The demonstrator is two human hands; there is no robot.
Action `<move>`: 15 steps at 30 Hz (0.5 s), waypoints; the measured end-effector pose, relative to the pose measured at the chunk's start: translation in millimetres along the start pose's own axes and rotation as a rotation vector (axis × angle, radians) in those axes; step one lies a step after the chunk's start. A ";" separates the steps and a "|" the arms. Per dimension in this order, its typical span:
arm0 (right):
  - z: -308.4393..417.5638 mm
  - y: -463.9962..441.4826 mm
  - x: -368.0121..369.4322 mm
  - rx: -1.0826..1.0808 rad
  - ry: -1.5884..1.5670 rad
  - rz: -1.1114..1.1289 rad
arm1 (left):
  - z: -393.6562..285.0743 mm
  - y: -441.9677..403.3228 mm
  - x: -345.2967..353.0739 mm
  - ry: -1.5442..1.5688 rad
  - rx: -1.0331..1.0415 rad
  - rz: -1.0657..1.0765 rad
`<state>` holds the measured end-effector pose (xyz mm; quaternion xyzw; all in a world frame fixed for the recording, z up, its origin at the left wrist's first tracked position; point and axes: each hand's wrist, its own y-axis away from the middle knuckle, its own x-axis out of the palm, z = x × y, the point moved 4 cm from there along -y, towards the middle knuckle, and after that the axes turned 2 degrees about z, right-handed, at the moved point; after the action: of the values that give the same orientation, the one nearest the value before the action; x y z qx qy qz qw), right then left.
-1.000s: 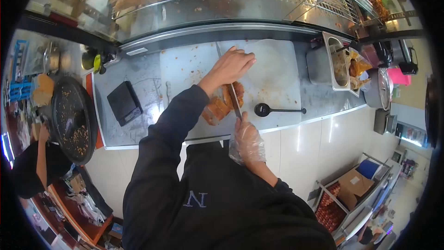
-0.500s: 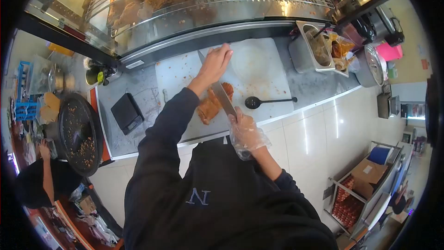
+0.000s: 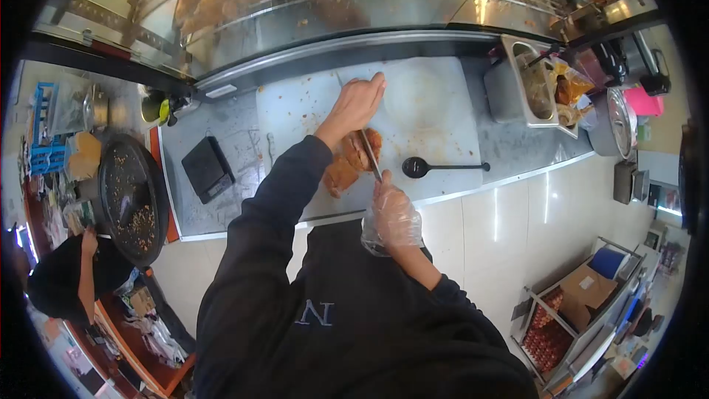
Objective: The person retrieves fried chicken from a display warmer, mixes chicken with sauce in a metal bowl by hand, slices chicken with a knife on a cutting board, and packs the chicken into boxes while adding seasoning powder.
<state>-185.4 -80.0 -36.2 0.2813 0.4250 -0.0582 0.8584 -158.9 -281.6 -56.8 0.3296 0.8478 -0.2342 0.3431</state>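
A large knife (image 3: 369, 152) stands edge-down in a piece of fried chicken (image 3: 340, 175) on the white cutting board (image 3: 295, 114). My right hand (image 3: 397, 216), in a clear plastic glove, is wrapped round its handle near the board's front edge. Bare, my left hand (image 3: 353, 109) presses on the far part of the blade with its fingers together; the blade tip shows beyond it. Pale meat shows at the cut, and part of the chicken lies on each side of the blade. To the right lies a black ladle (image 3: 416, 168) on the board.
Left of the board sits a black scale (image 3: 207, 170). Metal containers (image 3: 509, 89) stand at the right, and a glass display case (image 3: 295, 22) with fried chicken rises behind. At far left, another person's arm (image 3: 86, 273) is near a round dark pan (image 3: 133, 199) with crumbs.
The knife has turned more upright and cut into the chicken, whose pale inside now shows. Both hands stay on the knife. The whole view has shifted slightly.
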 end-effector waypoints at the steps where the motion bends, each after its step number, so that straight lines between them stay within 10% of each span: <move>1: -3.0 -5.1 3.6 -0.024 -0.027 -0.019 | 3.1 -2.9 -0.5 -0.009 0.005 0.003; 15: -23.6 1.2 2.2 -0.113 -0.116 -0.105 | -8.0 -1.7 14.8 -0.081 -0.007 -0.016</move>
<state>-200.0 -66.1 -48.7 0.2059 0.3913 -0.0955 0.8918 -171.6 -271.8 -62.2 0.3117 0.8368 -0.2469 0.3764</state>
